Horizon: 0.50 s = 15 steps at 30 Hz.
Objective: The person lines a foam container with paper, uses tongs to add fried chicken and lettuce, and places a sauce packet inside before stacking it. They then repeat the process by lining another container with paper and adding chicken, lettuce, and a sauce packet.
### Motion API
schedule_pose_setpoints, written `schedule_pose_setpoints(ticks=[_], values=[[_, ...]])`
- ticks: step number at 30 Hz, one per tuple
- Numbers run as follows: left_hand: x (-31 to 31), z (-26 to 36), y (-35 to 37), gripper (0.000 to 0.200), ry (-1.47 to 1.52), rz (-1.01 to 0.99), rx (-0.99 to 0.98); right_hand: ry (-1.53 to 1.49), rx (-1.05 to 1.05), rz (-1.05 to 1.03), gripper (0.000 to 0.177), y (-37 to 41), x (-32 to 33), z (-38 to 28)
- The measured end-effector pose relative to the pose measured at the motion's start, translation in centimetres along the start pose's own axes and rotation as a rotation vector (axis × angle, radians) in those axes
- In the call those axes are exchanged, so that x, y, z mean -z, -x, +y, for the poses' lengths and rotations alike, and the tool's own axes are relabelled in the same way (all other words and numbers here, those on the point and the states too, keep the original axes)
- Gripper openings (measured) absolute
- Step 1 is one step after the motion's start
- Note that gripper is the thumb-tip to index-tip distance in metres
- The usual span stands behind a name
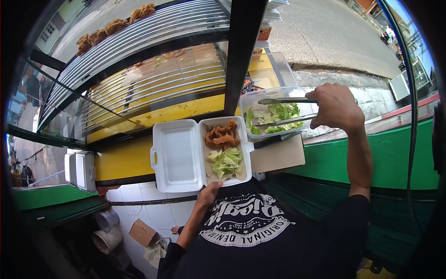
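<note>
My left hand grips the near edge of a white foam takeaway box, whose lid lies open to the left. Inside its right half, on brown paper, sit fried chicken at the back and shredded lettuce in front. My right hand is closed around metal tongs. The tongs' tips are spread over a clear plastic tub that holds more cut lettuce. This tub stands just right of the foam box.
A glass display case with metal racks rises behind the box, and fried pieces line its top rack. Closed foam boxes stand at the left. A cardboard piece lies under the tub. Buckets are on the floor below.
</note>
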<state>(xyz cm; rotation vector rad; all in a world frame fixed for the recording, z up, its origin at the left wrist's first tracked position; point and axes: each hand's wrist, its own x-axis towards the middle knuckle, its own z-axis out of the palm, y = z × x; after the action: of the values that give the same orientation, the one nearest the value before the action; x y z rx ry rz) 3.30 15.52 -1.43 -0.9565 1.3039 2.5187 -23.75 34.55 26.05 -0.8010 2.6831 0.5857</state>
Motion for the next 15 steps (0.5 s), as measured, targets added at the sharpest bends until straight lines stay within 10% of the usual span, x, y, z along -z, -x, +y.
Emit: schedule_pose_setpoints(ticks=[6,9,15], values=[[0.3,-0.2,-0.1,0.012,-0.248,0.02,-0.191,0.031,0.176,-0.04,0.052,-4.2,-4.8,-1.3],[1.8,-1.2,-1.5,0.013,0.142,0.014,0.1,0.0,0.169,-0.012,0.043,-2.6,-3.8,-1.3],[0.0,0.3,-0.2,0.016,-0.226,-0.03,-0.168,-0.07,0.073,0.052,0.035,1.2,-1.3,0.4]])
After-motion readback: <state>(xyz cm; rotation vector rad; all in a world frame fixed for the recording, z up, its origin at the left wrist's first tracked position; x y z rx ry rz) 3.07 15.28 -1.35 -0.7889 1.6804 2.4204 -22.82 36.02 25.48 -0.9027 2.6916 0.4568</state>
